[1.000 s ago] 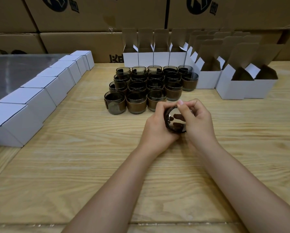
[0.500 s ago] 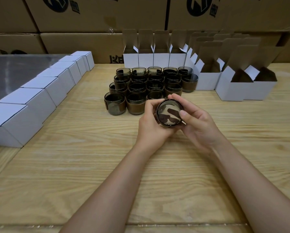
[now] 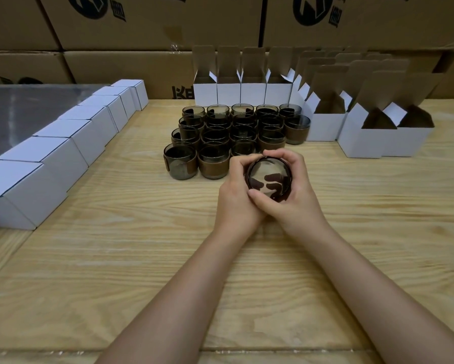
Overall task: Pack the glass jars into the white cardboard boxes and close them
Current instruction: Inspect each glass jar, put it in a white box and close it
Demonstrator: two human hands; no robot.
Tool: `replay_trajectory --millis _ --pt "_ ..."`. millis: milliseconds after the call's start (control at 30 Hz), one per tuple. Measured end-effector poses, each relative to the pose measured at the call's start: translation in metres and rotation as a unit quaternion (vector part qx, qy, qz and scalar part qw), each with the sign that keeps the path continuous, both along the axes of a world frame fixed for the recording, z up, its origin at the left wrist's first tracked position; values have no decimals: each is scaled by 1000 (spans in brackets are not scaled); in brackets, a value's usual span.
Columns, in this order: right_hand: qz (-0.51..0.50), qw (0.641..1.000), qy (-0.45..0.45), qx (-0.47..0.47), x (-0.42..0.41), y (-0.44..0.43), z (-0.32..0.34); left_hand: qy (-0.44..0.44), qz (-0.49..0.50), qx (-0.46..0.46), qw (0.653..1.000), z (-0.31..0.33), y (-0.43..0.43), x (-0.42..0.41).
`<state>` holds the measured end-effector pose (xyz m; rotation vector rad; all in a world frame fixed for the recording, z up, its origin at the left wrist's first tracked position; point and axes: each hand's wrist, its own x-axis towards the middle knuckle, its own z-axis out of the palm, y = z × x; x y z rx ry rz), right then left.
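Note:
One dark glass jar (image 3: 268, 179) is tilted with its mouth toward me, just above the wooden table (image 3: 115, 258). My left hand (image 3: 236, 198) grips it from the left and my right hand (image 3: 294, 195) wraps it from the right and below. Directly behind my hands stands a block of several more smoked-glass jars (image 3: 215, 137) with brown bands. Open white boxes (image 3: 362, 137) with raised flaps line the back and the right. Closed white boxes (image 3: 52, 158) run in a row along the left.
Large brown shipping cartons (image 3: 141, 27) are stacked as a wall behind the table. A sheet of shiny clear plastic (image 3: 23, 109) lies at the far left behind the closed boxes. Bare wood lies between my forearms and the table's front edge.
Both hands have turned the jar between them and carried it slightly forward toward the jar block; the right thumb now lies under the jar's rim instead of across its mouth.

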<state>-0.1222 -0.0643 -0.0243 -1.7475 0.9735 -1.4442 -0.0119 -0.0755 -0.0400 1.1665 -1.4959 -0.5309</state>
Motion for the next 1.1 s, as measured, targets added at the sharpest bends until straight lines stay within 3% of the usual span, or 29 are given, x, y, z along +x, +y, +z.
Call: replay_trajectory --millis 233,500,667,833,967,1100 --pt "8 1000 15 2 -5 1 2 47 -16 -6 999 -2 -3 2" --pt "-65 991 -93 66 -9 -1 7 37 -77 13 996 2 0 0" --pt "-39 950 -233 206 -7 -1 16 1 -120 22 993 2 1 1" --pt "39 891 -338 301 -1 -3 13 36 -133 3 990 5 1 0" --pt "67 849 -346 393 -3 -3 13 15 -121 -35 992 4 0 0" --pt "37 851 -284 441 -5 -3 12 24 -127 -60 990 0 -1 -2"
